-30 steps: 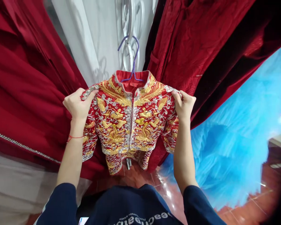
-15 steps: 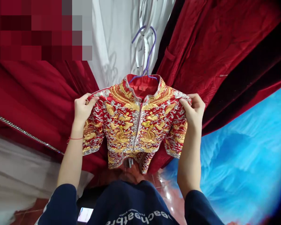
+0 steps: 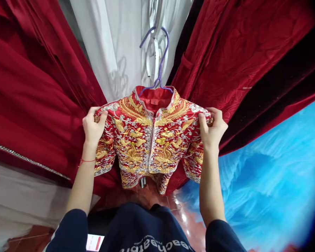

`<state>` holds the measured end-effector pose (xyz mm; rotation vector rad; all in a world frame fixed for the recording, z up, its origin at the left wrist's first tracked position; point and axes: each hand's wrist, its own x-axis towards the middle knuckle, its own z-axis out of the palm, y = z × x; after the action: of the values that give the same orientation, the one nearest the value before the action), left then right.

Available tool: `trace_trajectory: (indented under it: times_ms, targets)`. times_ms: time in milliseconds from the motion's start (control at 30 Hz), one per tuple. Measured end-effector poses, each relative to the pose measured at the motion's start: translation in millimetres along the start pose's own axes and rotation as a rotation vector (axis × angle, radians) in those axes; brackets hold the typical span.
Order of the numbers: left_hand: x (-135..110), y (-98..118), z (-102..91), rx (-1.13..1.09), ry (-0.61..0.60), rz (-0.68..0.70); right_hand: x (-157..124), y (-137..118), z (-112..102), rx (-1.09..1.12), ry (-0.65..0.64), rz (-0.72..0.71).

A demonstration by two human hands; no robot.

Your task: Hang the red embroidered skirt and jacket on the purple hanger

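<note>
A red jacket with gold and silver embroidery hangs in front of me on a purple hanger. My left hand grips the jacket's left shoulder, thumb on the front. At the opposite shoulder my right hand pinches the fabric the same way. The jacket's front is zipped and its short sleeves hang down beside my wrists. The hanger's hook rises against a white ornate panel.
Dark red garments hang close on the left, and a red velvet garment on the right. A bright blue fluffy dress fills the lower right. A white garment with a beaded trim lies at lower left. The floor is glossy red tile.
Both hands stay on the jacket's shoulders. The view has shifted a little, and the jacket now hangs slightly left of where it was half a second ago.
</note>
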<state>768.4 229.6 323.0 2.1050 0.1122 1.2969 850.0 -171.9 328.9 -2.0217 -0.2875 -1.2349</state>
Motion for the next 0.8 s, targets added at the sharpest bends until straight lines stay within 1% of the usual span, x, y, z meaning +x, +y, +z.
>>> trace_trajectory:
  times_ms: [67,100,133,167,233,300,333,400,433,500,567,633,667,733,800]
  targets:
    - [-13,23,4.0,0.054,0.098,0.093,-13,-17,8,-0.122,0.048,-0.102]
    - [-19,36,9.2,0.093,0.113,0.131,-19,-26,14,-0.170,0.050,-0.146]
    - [-23,50,16.7,0.136,0.093,0.156,-23,-35,21,-0.206,0.020,-0.185]
    - [-26,63,26.4,0.180,0.044,0.169,-26,-42,29,-0.232,-0.031,-0.215]
    - [-26,83,48.8,0.249,-0.090,0.183,-25,-52,46,-0.265,-0.150,-0.240]
    - [-23,93,68.7,0.290,-0.173,0.185,-18,-55,60,-0.280,-0.236,-0.231]
    - [-24,96,75.6,0.306,-0.186,0.178,-16,-54,65,-0.280,-0.256,-0.219]
    - [-33,96,82.5,0.338,-0.167,0.147,-19,-52,66,-0.270,-0.268,-0.192]
    - [-42,95,83.2,0.351,-0.150,0.127,-27,-50,65,-0.263,-0.266,-0.178]
    - [-71,88,83.4,0.366,-0.136,0.091,-53,-46,60,-0.244,-0.277,-0.170]
    - [-103,76,86.6,0.361,-0.178,0.071,-86,-38,61,-0.222,-0.333,-0.202]
    - [-128,61,95.3,0.346,-0.269,0.049,-112,-28,71,-0.217,-0.428,-0.244]
    - [-134,52,101.3,0.345,-0.304,0.045,-120,-22,80,-0.217,-0.467,-0.263]
    - [-137,38,114.9,0.378,-0.337,0.045,-124,-11,101,-0.219,-0.514,-0.302]
    - [-131,29,127.6,0.435,-0.331,0.047,-118,-2,120,-0.229,-0.511,-0.339]
